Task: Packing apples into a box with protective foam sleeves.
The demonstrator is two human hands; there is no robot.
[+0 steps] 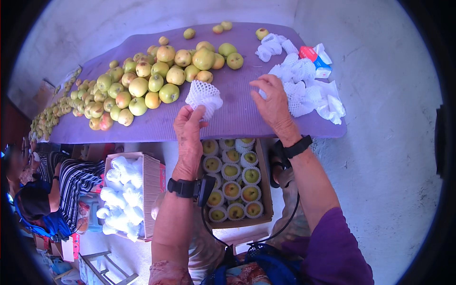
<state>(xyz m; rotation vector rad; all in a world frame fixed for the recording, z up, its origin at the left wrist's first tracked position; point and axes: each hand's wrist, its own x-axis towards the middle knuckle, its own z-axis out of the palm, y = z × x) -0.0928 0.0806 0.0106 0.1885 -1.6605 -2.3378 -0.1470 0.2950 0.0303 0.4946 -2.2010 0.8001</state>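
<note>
Foam net sleeve, white and webbed, sits pinched in the fingers of the left hand, held up over the near edge of the purple mat. It bulges as if wrapped round something, though what is inside cannot be made out. The right hand lies open and palm down on the mat, fingers spread, its fingertips touching a loose heap of the same white sleeves; too many overlap there to count. Each wrist carries one black band.

On the mat's far left lies a big pile of yellow-green fruit, several dozen, round and smooth, some blushed red; four more lie apart near the far edge. A red, white and blue packet rests beside the sleeve heap. Between fruit pile and heap the mat is bare, soft-looking and flat.

Below the mat's near edge, an open cardboard box holds about fourteen fruit, each in its sleeve, packed in rows. A second box to the left is full of white sleeves. A person in a striped top sits at the far left.
</note>
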